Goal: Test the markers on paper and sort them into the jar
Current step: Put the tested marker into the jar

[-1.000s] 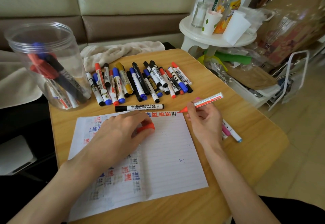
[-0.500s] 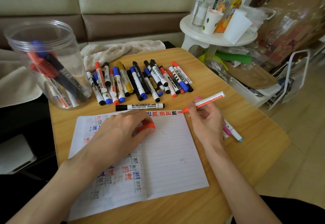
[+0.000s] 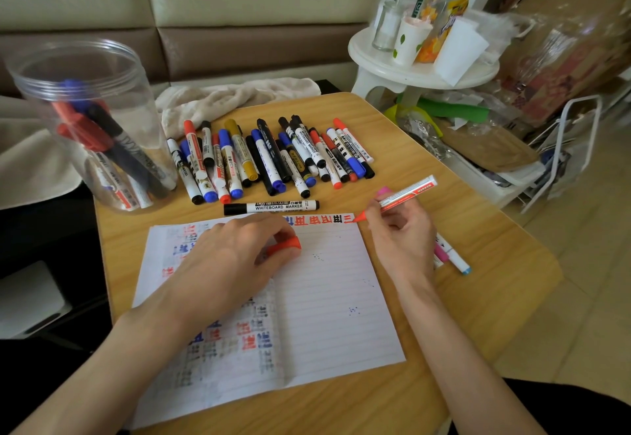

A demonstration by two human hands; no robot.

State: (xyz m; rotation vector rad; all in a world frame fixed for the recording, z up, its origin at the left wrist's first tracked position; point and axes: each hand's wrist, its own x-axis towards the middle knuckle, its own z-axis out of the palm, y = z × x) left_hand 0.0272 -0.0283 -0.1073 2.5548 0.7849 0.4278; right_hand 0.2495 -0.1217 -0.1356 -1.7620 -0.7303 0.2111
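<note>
One black marker (image 3: 271,206): WHITEBOARD MARKER; right fingers (image 3: 374,211) pinch red pen (image 3: 406,193) labelled MARKER; left fingers (image 3: 259,226) pinch red cap (image 3: 285,246).

Jar (image 3: 92,120) blocks the table's (image 3: 485,216) far-left corner; it's tall, mouth open upward. Loose markers (image 3: 269,158) pack the far middle, jar side to past centre. Black whiteboard marker (image 3: 271,207) lies crosswise just in front of them, close to the paper's (image 3: 324,315) far edge. Paper covers centre and near-left. Left hand (image 3: 232,263), gripping a red cap (image 3: 285,246), sits on its far half. Right hand (image 3: 403,240) is at the paper's far-right corner, its red marker (image 3: 406,195) angled up-right. Two pens (image 3: 456,258) lie just right of it. Bare wood: far-right corner, right edge, near-right corner, strip between jar and paper. White stool (image 3: 420,74) stands beyond the far-right corner.
</note>
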